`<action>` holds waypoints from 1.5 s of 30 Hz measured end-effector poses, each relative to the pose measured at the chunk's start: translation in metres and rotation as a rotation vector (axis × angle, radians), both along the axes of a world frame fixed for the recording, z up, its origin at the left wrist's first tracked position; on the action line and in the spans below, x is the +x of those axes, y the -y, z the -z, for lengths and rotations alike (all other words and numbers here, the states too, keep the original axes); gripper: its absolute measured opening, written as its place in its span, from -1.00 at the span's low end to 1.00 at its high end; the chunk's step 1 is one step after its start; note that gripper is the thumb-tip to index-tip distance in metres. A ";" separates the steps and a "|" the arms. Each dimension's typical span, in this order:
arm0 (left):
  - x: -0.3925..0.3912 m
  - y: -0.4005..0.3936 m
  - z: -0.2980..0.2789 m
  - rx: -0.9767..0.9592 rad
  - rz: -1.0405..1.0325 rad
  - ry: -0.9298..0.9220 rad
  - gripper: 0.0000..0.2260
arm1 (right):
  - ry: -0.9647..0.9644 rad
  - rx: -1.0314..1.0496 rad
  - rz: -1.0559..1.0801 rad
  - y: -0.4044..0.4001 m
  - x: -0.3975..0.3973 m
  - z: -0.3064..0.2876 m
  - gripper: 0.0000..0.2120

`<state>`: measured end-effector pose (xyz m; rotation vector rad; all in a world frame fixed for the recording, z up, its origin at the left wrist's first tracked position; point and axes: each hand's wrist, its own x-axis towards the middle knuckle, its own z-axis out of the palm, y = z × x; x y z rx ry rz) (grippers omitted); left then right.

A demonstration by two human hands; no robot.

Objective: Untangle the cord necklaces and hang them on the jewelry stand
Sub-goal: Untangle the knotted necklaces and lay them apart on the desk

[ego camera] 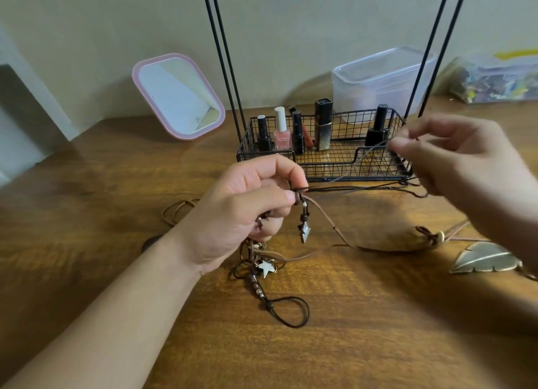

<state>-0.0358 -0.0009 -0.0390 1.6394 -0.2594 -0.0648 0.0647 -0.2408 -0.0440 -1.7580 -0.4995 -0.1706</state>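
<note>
With the left hand [256, 196] clenched round the knotted bundle of cord necklaces [262, 260] above the near table [378, 316], let the right hand [454, 161], pinching one dark strand [364, 188], draw it rightward slowly, short of the jewelry stand [326, 167] beyond.

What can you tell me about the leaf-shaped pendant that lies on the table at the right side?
The leaf pendant looks like dull brass-coloured metal, shaped as a feather or leaf with a raised middle rib and notched lower edge. It lies flat on the wooden table, its tip pointing left. It sits just below the right hand, whose forearm hides part of its right end. Neither hand touches it. Thin brown cords run close above it, but where one joins the pendant cannot be seen.
</note>
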 end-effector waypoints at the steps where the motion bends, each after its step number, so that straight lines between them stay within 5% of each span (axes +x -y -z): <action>1: 0.000 0.000 0.000 -0.021 0.007 -0.009 -0.89 | 0.053 -0.102 0.010 -0.004 -0.002 0.003 -0.86; 6: 0.001 0.001 0.002 -0.090 0.048 -0.041 -0.85 | 0.266 -0.635 -0.064 -0.022 -0.009 0.014 -0.90; 10: 0.000 0.001 0.005 -0.112 0.092 -0.087 -0.78 | 0.208 -0.744 -0.193 -0.028 -0.013 0.017 -0.80; 15: 0.000 -0.001 0.005 -0.137 0.102 -0.114 -0.73 | 0.355 -0.573 -0.042 -0.027 -0.017 0.015 -0.65; 18: -0.001 -0.002 0.005 -0.182 0.090 -0.126 -0.71 | 0.560 -0.301 -0.011 -0.024 -0.042 -0.001 -0.82; 20: -0.001 -0.002 0.005 -0.205 0.084 -0.135 -0.71 | 0.582 -0.294 -0.143 -0.029 -0.060 -0.004 -0.93; 27: 0.000 0.001 0.005 -0.268 0.159 -0.194 -0.70 | 0.429 -0.390 -0.112 -0.043 -0.058 0.010 -0.65; 34: -0.001 0.003 0.005 -0.284 0.202 -0.203 -0.73 | 0.365 -0.287 -0.227 -0.045 -0.058 0.013 -0.95; 45: 0.002 -0.006 0.006 -0.268 0.115 -0.119 -0.76 | 0.144 -0.160 -0.257 -0.037 -0.055 0.011 -0.80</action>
